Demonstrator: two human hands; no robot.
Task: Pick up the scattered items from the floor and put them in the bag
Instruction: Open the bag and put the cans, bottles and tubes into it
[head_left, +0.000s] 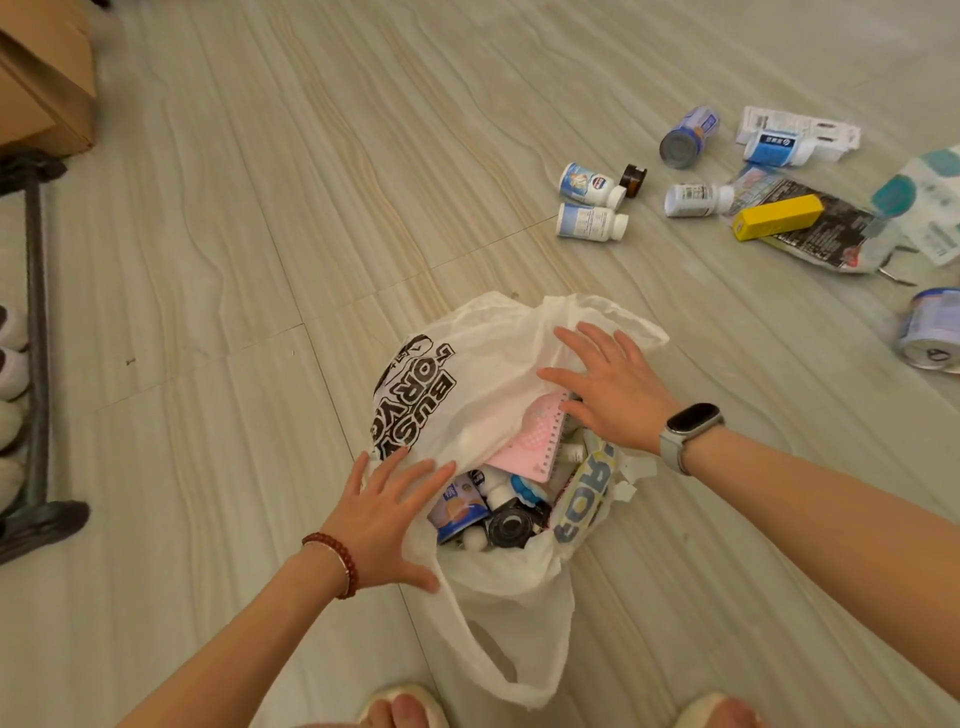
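A white plastic bag (483, 384) with black lettering lies open on the floor in front of my feet. Inside it I see a pink spiral notebook (535, 441), a small can (460, 512) and a black round item (511, 527). My left hand (387, 517) hovers with fingers spread at the bag's left rim, holding nothing. My right hand (608, 387) is spread flat over the bag's far right side. Scattered at the upper right lie white pill bottles (592, 205), a blue can (688, 136), a yellow box (776, 217) and a printed foil packet (821, 228).
A second can (932, 332) lies at the right edge, near pale packets (930, 202) and small metal scissors (896, 265). A cardboard box (44, 78) stands at the top left. A dark metal rack (36, 332) with shoes runs along the left edge.
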